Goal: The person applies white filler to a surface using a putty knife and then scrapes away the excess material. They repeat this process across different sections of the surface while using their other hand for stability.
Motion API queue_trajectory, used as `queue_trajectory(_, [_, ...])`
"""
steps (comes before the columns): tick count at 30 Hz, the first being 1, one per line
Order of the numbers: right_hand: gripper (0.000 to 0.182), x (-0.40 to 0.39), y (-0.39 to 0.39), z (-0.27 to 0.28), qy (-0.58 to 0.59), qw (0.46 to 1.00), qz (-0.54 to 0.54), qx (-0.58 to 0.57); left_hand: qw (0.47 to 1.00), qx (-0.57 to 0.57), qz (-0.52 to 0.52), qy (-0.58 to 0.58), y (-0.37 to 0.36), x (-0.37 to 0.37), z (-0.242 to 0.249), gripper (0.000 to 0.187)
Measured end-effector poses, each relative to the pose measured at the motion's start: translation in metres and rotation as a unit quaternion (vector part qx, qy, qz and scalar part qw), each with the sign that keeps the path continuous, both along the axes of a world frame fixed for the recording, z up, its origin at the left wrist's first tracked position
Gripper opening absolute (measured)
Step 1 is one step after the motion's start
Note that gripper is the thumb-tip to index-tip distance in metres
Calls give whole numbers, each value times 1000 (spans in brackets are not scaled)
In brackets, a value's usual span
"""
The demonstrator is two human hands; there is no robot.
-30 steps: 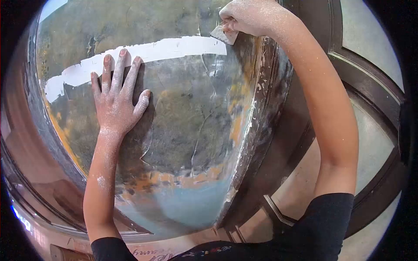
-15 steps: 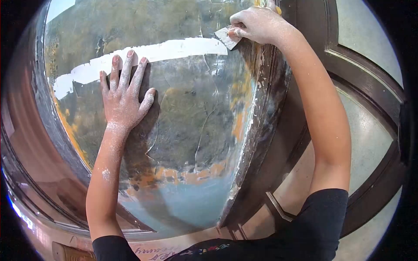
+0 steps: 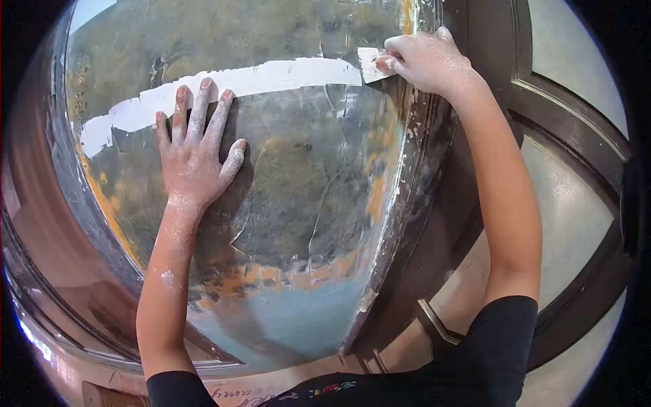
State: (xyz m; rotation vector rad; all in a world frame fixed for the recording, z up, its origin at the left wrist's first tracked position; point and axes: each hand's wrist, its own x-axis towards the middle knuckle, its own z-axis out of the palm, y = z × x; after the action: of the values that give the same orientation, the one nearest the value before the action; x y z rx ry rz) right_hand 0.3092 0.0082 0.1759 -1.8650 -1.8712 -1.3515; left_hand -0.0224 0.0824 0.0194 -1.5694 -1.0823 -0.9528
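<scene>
My left hand [image 3: 193,163] lies flat with fingers spread on a mottled grey-green painted panel [image 3: 285,190]. Its fingertips rest on a long white strip [image 3: 278,78] with ragged edges that runs across the panel. In my right hand [image 3: 430,64] is a scraper [image 3: 371,66], its whitish flat blade pressed near the strip's right end. Thumb and fingers are bent around the scraper, and its handle is mostly hidden by the hand. White powder coats both hands.
A worn dark frame edge [image 3: 407,176] with chipped paint borders the panel on the right. Beyond it are dark wooden mouldings [image 3: 569,119] around pale panels. Orange and pale blue paint [image 3: 291,315] shows at the bottom. Brown glossy surface [image 3: 61,224] lies left.
My right hand has moved right and slightly down with the scraper, and the blade has turned. My left hand stays in nearly the same place on the panel.
</scene>
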Motion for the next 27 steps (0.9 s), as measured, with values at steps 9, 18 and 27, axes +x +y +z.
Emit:
queue_trajectory(9, [36,1,0,-10,25,1000,4,6,1000,4,-3,4,-1,0,1,73])
queue_trajectory(18, [18,-7,9,18,-34,993,109,39,1000,-10,-16,6,-1,0,1,73])
queue_trajectory(27, [23,-39,-2,40,-69,996,41,-31,1000,-6,-23,10,0,-1,1,73])
